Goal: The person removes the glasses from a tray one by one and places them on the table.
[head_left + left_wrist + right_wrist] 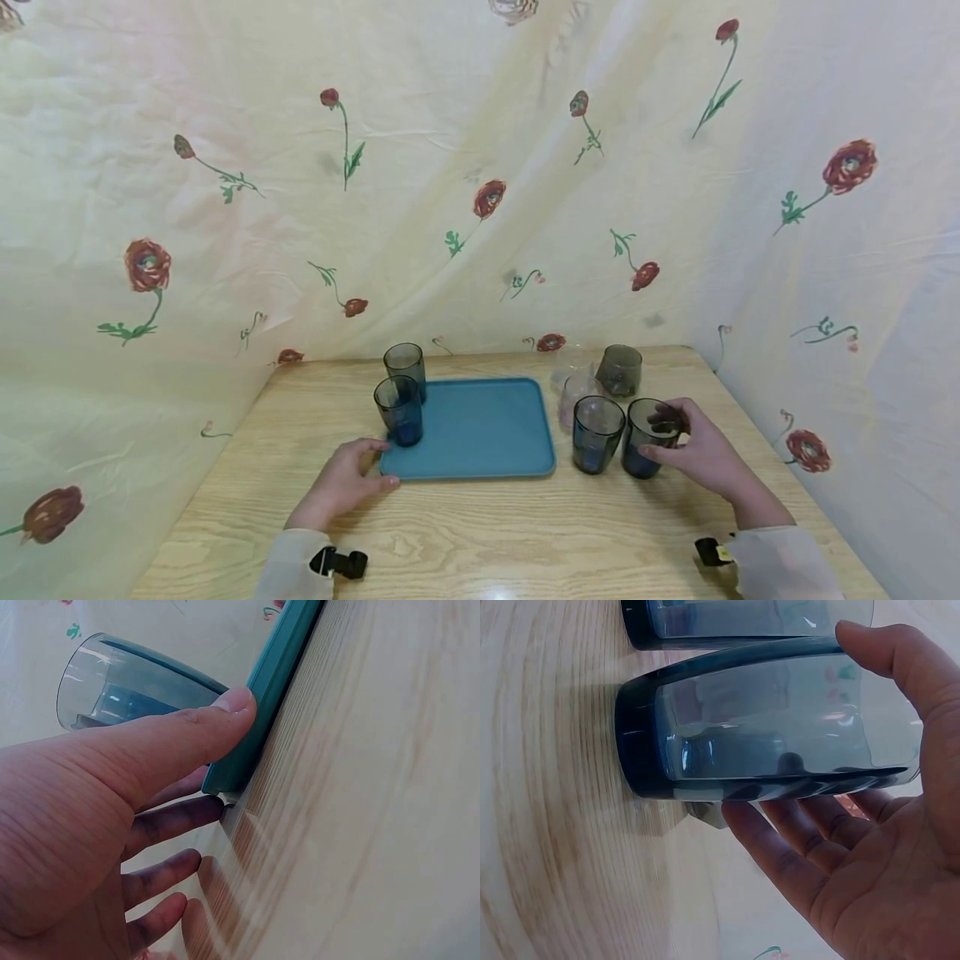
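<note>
My right hand (701, 446) holds a dark tinted drinking glass (643, 450) from its right side, thumb in front and fingers behind. In the right wrist view, that glass (765, 720) has its base close against the wooden table. A second tinted glass (592, 454) stands just left of it. At the front left corner of a blue tray (480, 425), my left hand (347, 483) pinches the edge between thumb and fingers. The left wrist view shows the thumb (225, 712) on the tray's rim (247, 742). A tinted glass (399, 412) stands upright on the tray's left side.
Another tinted glass (405, 362) stands behind, by the tray's back left corner. Right of the tray are two clear glasses (573, 400) and a short smoky glass (619, 371), close together. A flowered cloth (420, 208) hangs behind the wooden table (465, 533).
</note>
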The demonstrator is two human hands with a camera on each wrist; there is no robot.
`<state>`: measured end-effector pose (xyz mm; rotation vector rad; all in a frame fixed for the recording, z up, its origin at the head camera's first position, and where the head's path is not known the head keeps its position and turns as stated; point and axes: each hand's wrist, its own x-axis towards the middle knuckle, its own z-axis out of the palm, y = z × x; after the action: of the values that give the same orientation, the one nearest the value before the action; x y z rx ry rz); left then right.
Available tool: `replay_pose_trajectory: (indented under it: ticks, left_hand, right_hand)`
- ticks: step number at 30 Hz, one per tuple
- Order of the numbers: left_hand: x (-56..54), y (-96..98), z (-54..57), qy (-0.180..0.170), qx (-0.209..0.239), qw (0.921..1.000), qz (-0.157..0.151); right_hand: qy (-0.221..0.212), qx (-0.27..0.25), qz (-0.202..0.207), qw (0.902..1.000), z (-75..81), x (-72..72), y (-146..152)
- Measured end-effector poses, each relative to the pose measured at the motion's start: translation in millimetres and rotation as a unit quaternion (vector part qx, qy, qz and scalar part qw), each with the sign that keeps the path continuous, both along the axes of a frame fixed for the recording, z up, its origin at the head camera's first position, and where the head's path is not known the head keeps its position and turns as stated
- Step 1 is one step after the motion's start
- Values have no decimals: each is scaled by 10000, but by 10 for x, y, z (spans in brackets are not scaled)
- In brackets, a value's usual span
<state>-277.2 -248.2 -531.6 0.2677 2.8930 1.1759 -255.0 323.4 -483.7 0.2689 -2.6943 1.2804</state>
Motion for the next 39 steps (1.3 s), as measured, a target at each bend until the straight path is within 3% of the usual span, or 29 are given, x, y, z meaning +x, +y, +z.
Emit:
replay_pose_trajectory:
  ticks: [32, 39]
  left_hand:
    - [10, -20, 0, 84, 34, 10000, -37]
    - [15, -4, 11, 14, 90, 10000, -12]
  right_hand:
    - [-314, -350, 353, 9983, 24, -8, 60]
    - [-94, -147, 305, 9994, 84, 12, 46]
